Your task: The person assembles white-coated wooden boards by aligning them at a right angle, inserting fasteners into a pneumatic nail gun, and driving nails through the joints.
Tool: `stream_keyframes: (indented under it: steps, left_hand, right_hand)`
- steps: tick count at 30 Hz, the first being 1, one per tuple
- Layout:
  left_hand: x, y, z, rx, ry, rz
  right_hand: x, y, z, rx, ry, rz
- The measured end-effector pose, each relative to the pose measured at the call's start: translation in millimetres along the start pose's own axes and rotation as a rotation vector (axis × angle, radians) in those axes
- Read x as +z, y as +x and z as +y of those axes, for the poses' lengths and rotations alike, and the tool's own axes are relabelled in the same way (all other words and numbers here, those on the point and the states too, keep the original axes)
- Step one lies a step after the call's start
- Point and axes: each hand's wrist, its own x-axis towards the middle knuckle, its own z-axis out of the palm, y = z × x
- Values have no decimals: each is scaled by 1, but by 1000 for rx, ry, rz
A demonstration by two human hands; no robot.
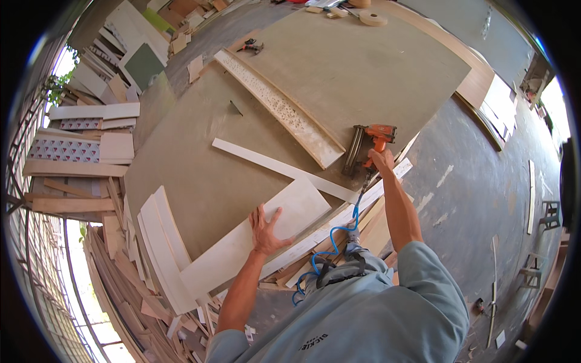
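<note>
Workshop flr, smooth grey w/ pale smears, at 3 o'clock; big flat tan worktop fills ctr up to 12. L hand at 7: fingers spread wide, thumb out, palm down on 1 smooth white rect. board, not gripping. R hand at 2: fingers wrapped round handle of 1 nail gun, orange body, blk magazine; can't tell if nose touches anything. 1 coiled blue hose runs from gun down to approx 6. 1 narrow flat white strip lies 10 to 4, passing board's corner. 1 long shallow wood trough, speckled inside, 11 to 2. 1 red/blk pistol-shaped tool just before 12. 2 small stools, approx 3 & 4.
</note>
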Motion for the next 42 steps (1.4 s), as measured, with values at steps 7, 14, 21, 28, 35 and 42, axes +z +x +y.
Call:
stream_keyframes:
  steps: [7, 14, 21, 28, 35, 42]
  left_hand:
    - [4, 0, 0, -45, -69, -8]
    - [-2, 1, 9, -28, -33, 33]
    - [6, 1, 2, -38, -12, -6]
    - [7, 0, 0, -46, -15, -3]
    - [3, 2, 4, -63, -50, -7]
    - [1, 2, 3, -84, -57, -37]
  right_hand:
    - [-1, -36, 30, -60, 760, -78]
    - [-74, -125, 38, -157, 792, -41]
    - [-107, -213, 43, -130, 739, -235]
    - [-69, -278, 30, -170, 356, -446]
    - [-59, -284, 20, -223, 248, -454]
    - [-52, -283, 19, -234, 180, -440]
